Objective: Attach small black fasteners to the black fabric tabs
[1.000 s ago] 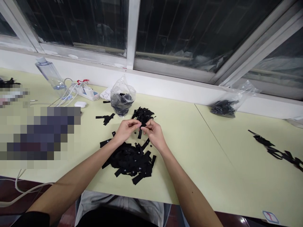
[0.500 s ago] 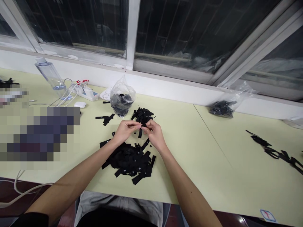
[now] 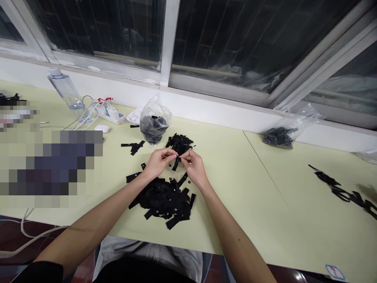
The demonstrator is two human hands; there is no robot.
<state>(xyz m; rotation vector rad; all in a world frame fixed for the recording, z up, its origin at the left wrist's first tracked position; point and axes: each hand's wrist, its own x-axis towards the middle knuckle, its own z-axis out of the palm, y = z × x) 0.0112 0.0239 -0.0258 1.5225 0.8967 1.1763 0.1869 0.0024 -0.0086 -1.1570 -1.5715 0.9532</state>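
Note:
A short black fabric strip (image 3: 175, 164) is pinched between the fingertips of my left hand (image 3: 156, 163) and my right hand (image 3: 193, 165), which nearly touch; its lower end hangs down. Whether a smaller piece is also between the fingers, I cannot tell. Below my hands lies a large loose pile of black fabric strips (image 3: 165, 200), several with small white letters on them. Just beyond my fingers is a smaller heap of black strips (image 3: 180, 142). A few tiny black rings (image 3: 189, 182) lie on the table between the two piles.
Behind the heap stands a clear bag of black pieces (image 3: 154, 127); a second bag (image 3: 278, 136) lies to the right. Black straps (image 3: 326, 179) stretch along the right side. At left are a bottle (image 3: 66, 92), a power strip (image 3: 113, 115), cables and a small white case (image 3: 102, 128).
The view has shifted slightly. The strip now hangs at more of a slant, and a bit more of it shows between my fingertips. Both hands keep their pinch.

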